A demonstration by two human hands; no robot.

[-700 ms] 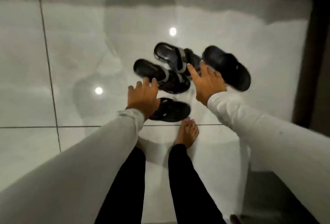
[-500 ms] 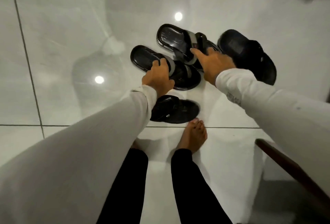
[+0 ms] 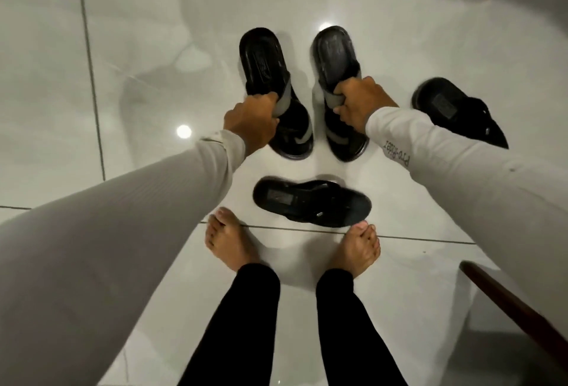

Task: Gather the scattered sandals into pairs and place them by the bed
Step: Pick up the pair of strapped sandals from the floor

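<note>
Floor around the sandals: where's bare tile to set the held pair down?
Free: the wide tile left of the left hand and its grey-strap sandal, and the strip beyond both held sandals. Crowded: right hand side, near the far black sandal, and by the feet, where another black sandal lies.

Two far sandals [image 3: 333, 90] are black with grey straps; the near sandal [image 3: 310, 202] and right sandal [image 3: 455, 110] are plain black. Floor [image 3: 153, 47] glossy white; sleeves [image 3: 123, 216] pale grey.
</note>
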